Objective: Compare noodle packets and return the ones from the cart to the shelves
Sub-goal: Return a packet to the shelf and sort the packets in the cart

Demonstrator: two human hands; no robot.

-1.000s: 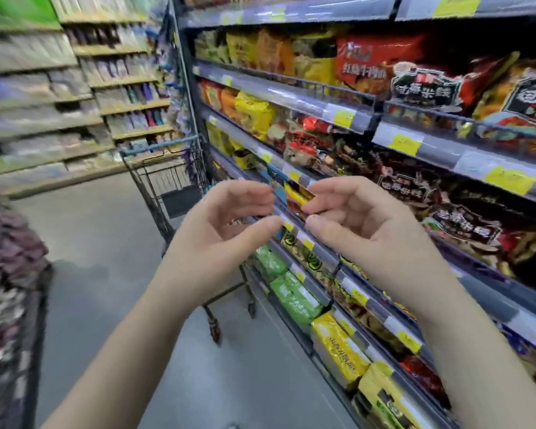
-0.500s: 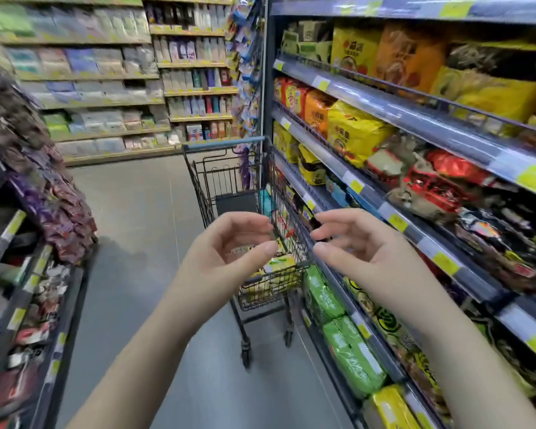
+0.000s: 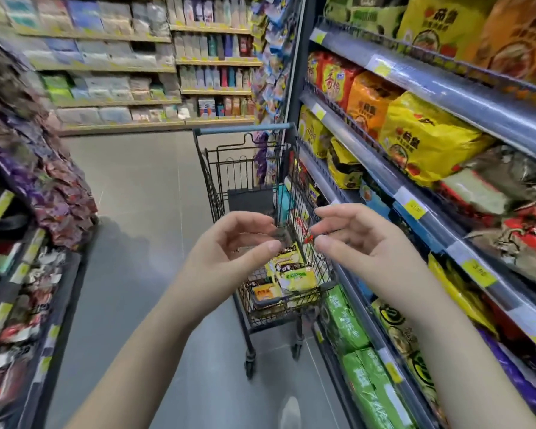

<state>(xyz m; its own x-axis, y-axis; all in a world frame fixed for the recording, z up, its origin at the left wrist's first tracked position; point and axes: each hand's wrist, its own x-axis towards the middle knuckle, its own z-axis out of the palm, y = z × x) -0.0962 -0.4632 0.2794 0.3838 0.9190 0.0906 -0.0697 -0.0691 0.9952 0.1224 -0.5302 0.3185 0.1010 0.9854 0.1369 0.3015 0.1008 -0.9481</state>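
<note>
Both hands are raised in the near middle of the aisle, empty and close together without touching. The left hand (image 3: 229, 252) has its fingers loosely curled, with a narrow gap between thumb and forefinger, holding nothing. The right hand (image 3: 362, 239) mirrors it, fingers half bent and spread a little, also holding nothing.

Just beyond the hands stands the cart (image 3: 254, 187), a dark wire one with a blue handle on its far end, parked close along the shelves on the right. The noodle packets (image 3: 291, 274) lie in the near end of its basket: a few yellow and black ones piled together, with an orange and yellow one lower at the near left (the printing is too small to read).

The shelves (image 3: 446, 85) on the right run from near to far in several tiers, with yellow price tags along their front rails. Big yellow and orange multipacks (image 3: 421, 137) fill the upper tiers, red and dark packs sit near right, and green bags (image 3: 347, 323) line the low tier beside the cart's wheels.

On the left a lower rack (image 3: 37, 274) holds purple and dark packets. Across the far end of the grey floor (image 3: 136, 196), more shelving carries pale packages and bottles.
</note>
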